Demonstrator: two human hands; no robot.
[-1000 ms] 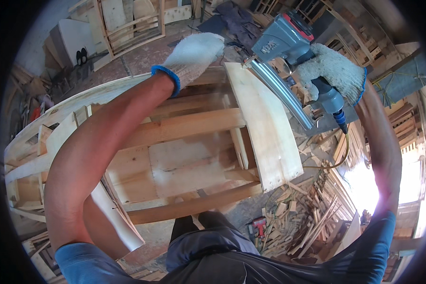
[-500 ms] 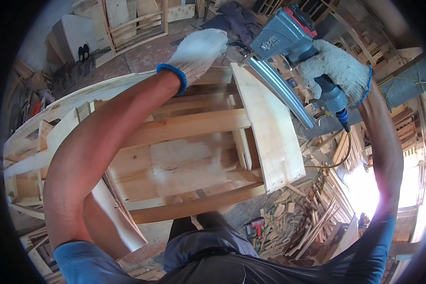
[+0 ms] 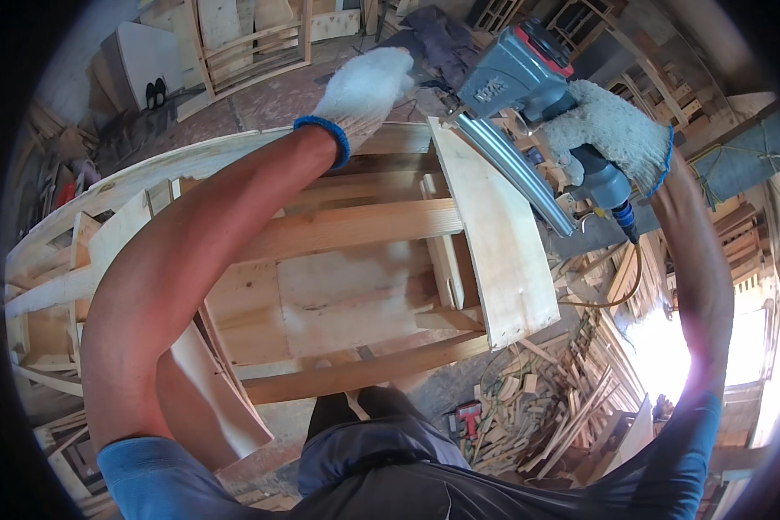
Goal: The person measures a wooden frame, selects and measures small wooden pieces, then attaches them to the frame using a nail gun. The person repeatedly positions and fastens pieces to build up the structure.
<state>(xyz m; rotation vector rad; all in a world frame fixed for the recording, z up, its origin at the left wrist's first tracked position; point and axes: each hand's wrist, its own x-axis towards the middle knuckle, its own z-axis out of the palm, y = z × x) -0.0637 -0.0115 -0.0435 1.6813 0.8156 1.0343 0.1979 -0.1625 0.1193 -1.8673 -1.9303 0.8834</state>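
Observation:
My right hand [image 3: 611, 130], in a white knit glove with a blue cuff, is wrapped round the grip of a grey-blue pneumatic nail gun [image 3: 516, 78]. Its silver magazine [image 3: 518, 178] slants across the end of a pale plywood panel [image 3: 498, 234]. The gun's nose is by the panel's far corner; contact cannot be made out. My left hand [image 3: 364, 87], gloved alike, is closed beyond the far edge of a wooden boat-shaped frame [image 3: 355, 230]. Its fingers are bunched, and what they may hold is hidden. The panel lies across the frame's right end.
An air hose [image 3: 640, 273] trails from the gun toward the lower right. Loose offcuts [image 3: 529, 407] pile on the floor there, beside a red tool [image 3: 469, 418]. A curved sheet [image 3: 217, 390] leans near my left elbow. Wooden frames [image 3: 260, 52] stand at the back, near dark shoes [image 3: 155, 93].
My left hand has shifted slightly, its fingertips a little higher. The nail gun has moved slightly left and down in the picture, still in my right hand.

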